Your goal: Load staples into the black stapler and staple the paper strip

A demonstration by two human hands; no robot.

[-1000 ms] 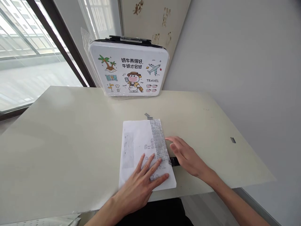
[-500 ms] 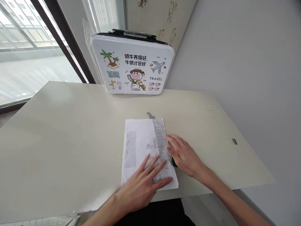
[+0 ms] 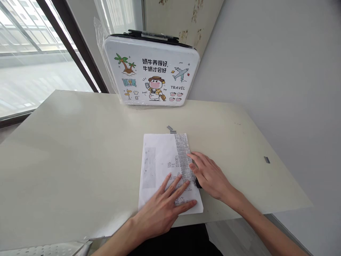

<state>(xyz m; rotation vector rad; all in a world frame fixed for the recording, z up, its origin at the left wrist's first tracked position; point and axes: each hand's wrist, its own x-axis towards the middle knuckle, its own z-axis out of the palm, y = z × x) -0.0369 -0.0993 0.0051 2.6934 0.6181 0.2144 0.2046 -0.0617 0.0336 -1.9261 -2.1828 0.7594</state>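
Observation:
A white printed sheet of paper (image 3: 160,160) lies on the cream table (image 3: 66,149) in front of me. Along its right edge runs a silvery, gridded strip (image 3: 183,156). My left hand (image 3: 165,208) lies flat on the lower part of the sheet, fingers spread. My right hand (image 3: 210,176) rests palm down at the sheet's right edge, fingertips on the strip. A small black object (image 3: 198,184) peeks out under my right hand; most of it is hidden.
A white cartoon-printed case (image 3: 151,71) in clear plastic stands upright at the table's far edge against the wall. Two small grey bits lie on the table: one (image 3: 169,128) above the sheet, one (image 3: 266,160) far right. A window is on the left.
My right hand has slid left onto the strip and now covers more of the black object. My left hand stays flat on the sheet. The view has shifted slightly.

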